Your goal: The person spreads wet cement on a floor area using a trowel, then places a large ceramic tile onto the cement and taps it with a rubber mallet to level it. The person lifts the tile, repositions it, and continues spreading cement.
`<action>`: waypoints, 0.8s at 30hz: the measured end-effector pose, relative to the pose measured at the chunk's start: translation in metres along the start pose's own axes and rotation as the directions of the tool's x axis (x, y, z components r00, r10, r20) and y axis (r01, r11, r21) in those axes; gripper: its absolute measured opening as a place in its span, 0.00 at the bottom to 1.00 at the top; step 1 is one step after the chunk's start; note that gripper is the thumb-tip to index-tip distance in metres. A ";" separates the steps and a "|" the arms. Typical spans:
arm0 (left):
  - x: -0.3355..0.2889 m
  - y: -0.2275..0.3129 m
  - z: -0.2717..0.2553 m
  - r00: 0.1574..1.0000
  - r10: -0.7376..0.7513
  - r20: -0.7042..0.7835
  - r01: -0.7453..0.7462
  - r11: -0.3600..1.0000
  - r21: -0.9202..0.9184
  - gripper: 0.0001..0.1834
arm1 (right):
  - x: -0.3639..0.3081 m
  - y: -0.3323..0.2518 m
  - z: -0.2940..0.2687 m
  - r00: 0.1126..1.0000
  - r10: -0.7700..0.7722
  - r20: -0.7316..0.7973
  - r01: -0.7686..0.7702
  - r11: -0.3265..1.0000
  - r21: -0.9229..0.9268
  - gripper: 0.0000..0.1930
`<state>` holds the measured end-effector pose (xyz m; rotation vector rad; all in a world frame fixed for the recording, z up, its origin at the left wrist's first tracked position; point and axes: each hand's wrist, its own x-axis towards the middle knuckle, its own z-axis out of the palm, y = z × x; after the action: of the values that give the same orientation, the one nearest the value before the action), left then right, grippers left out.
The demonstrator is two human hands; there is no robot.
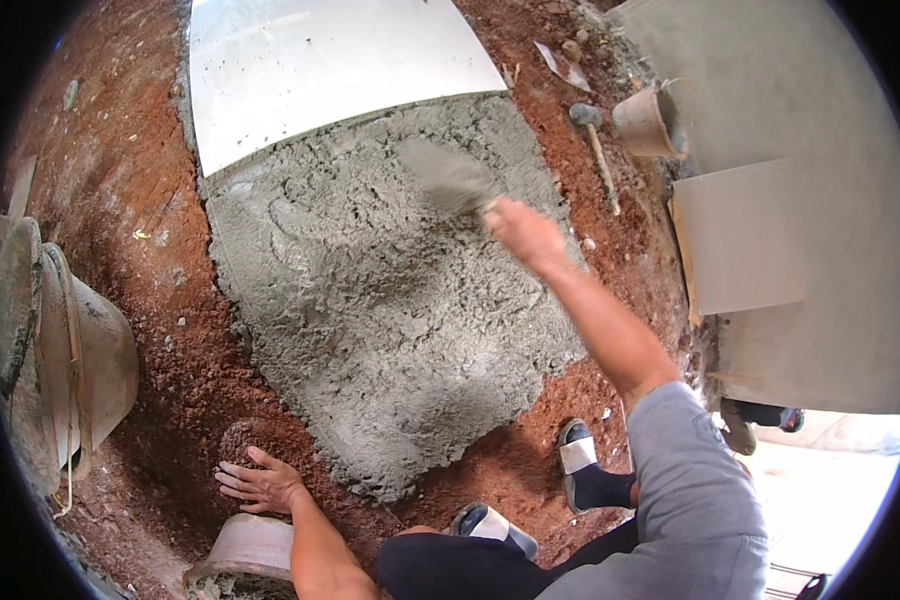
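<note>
A wide bed of wet grey mortar (370,310) covers the red soil in front of me, its surface rough and lumpy. In my right hand (522,235) is a trowel (445,178), its blade smeared by motion over the far part of the mortar. My fingers are wrapped round its handle, which is mostly hidden. Beyond the trowel a large white tile (335,70) lies along the mortar's far edge, with grey specks on it. My left hand (267,484) is spread open, fingers apart, low over the red soil beside a bucket (255,543).
At the left stand mortar-stained buckets (105,350). A mallet (600,160) with a wooden handle lies on the soil to the right, near a tipped bucket (648,122). A pale ribbed panel (745,240) is by the wall (820,130). My sandalled feet (578,458) are at the mortar's near edge.
</note>
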<state>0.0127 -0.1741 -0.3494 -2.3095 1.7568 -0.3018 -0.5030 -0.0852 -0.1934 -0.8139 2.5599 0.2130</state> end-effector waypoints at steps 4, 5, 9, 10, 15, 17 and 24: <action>0.001 -0.002 0.001 1.000 -0.013 -0.001 0.013 1.000 -0.029 0.37 | 0.031 0.058 -0.023 0.959 0.146 -0.242 -0.148 0.989 0.011 0.23; 0.001 -0.002 0.002 0.999 -0.026 0.028 0.027 0.999 -0.027 0.37 | 0.037 0.063 -0.030 0.955 0.230 -0.189 -0.200 0.966 0.165 0.24; 0.002 0.000 0.003 0.999 -0.033 0.030 0.033 0.999 0.013 0.37 | 0.044 0.065 -0.051 0.971 0.211 0.116 -0.240 0.804 0.544 0.18; 0.002 -0.001 0.003 0.999 -0.029 0.019 0.029 0.999 0.030 0.37 | 0.039 0.066 -0.052 0.966 0.184 0.184 -0.259 0.755 0.603 0.16; 0.002 -0.002 0.006 1.000 0.004 -0.013 -0.003 0.995 0.097 0.38 | -0.053 0.067 -0.012 0.907 -0.058 0.417 -0.237 0.747 0.621 0.13; 0.003 -0.003 0.007 1.000 -0.003 -0.007 0.004 0.998 0.070 0.38 | -0.102 0.055 0.012 0.887 -0.035 0.461 -0.244 0.811 0.532 0.17; 0.005 -0.003 0.011 1.000 -0.021 0.006 0.021 0.999 0.046 0.39 | -0.136 0.019 0.043 0.966 -0.044 0.255 0.057 0.997 -0.045 0.25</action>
<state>0.0199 -0.1774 -0.3587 -2.2952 1.7055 -0.3348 -0.3991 0.0116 -0.1691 -0.8136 2.2994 0.3466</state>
